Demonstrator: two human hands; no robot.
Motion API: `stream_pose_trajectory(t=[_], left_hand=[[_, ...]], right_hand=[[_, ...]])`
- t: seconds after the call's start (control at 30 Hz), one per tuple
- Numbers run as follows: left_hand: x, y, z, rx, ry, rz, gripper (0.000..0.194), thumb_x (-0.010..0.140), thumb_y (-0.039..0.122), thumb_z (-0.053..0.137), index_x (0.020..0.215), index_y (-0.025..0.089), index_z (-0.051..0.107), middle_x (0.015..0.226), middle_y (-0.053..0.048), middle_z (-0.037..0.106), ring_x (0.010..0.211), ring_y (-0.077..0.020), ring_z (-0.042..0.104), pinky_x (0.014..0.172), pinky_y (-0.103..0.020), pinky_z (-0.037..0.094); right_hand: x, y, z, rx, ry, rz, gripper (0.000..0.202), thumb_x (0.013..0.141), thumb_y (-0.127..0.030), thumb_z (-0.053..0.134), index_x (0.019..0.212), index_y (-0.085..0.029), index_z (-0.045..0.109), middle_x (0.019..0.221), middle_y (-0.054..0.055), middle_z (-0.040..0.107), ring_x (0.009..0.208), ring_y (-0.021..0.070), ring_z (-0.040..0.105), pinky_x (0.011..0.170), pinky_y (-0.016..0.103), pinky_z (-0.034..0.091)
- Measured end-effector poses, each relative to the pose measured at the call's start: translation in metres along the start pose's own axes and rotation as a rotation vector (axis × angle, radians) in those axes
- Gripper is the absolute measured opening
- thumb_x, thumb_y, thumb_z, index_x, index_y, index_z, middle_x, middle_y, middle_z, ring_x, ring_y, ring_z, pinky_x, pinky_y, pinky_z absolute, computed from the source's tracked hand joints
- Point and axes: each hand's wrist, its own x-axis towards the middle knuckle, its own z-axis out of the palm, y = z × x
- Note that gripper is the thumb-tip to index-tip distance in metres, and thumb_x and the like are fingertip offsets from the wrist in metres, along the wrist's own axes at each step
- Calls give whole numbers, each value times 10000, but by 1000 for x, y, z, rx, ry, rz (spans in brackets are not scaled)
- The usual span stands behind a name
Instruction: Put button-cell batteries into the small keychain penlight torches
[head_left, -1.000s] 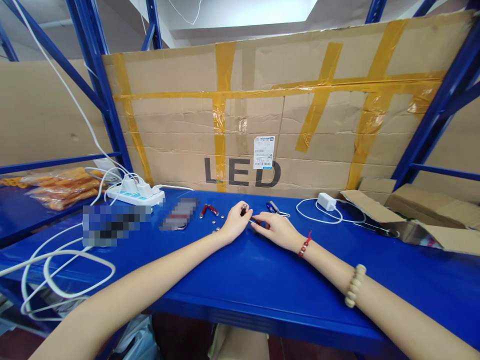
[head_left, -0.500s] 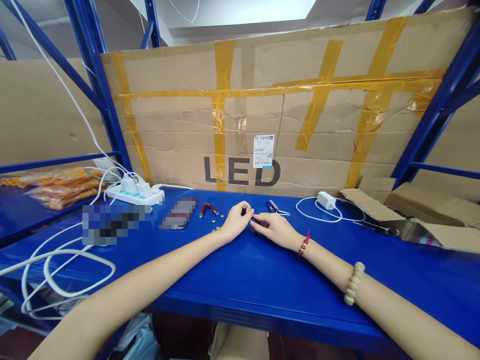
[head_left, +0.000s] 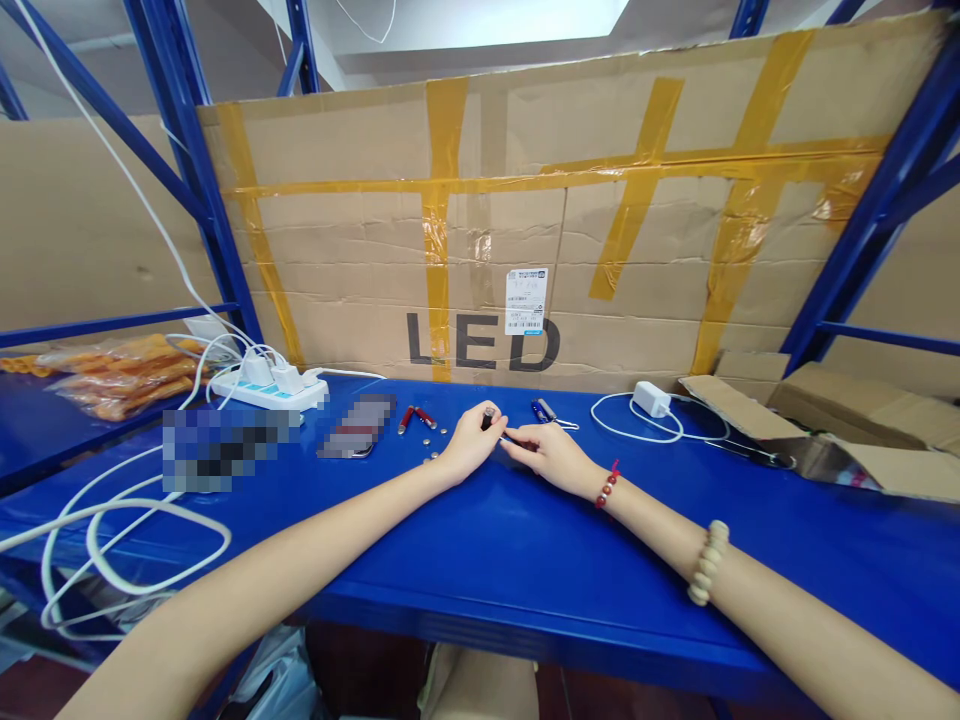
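My left hand (head_left: 471, 446) is closed around a small dark cylinder (head_left: 487, 418) with a silvery end, held upright above the blue tabletop. Close against it, my right hand (head_left: 549, 456) is closed with thumb and index finger pinched toward the left hand. A thin pale tip shows between the two hands; the rest of what the right fingers hold is hidden. To the left lie two short dark-red metal tubes (head_left: 415, 418) and several small round silver button cells (head_left: 426, 442). Just behind the right hand is a blue-and-silver folding piece (head_left: 544, 410) with a white loop.
A phone (head_left: 357, 428), a white power strip (head_left: 270, 385) and looped white cables (head_left: 135, 505) occupy the left side. On the right are a white charger (head_left: 652, 399) with its cord and an open cardboard box (head_left: 847, 440). A tall cardboard sheet (head_left: 345, 260) stands behind.
Both hands stay almost in place, keeping the same grip. The view has shifted very slightly.
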Motion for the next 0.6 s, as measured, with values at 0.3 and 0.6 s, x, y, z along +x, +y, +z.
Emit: stream_pose_trajectory(t=[0.3,0.6], left_hand=[[-3,8,2,-90,4,-78,252,733,294,497,605,178,314,511,86,299,415,-31,282,409,-164,234],[-3,11,3,-180,8,-173,205,704,206,495,611,183,313,461,104,270,344,-15,268,361,-155,203]], right_hand=[[1,-4,3,39,60,8,367,845,-282,366,524,-144,480,482,-36,378,469,74,296,470,215,229],[3,3,4,26,66,17,222,853,-215,377,789,-168,584,683,2,507,635,114,456,587,219,337]])
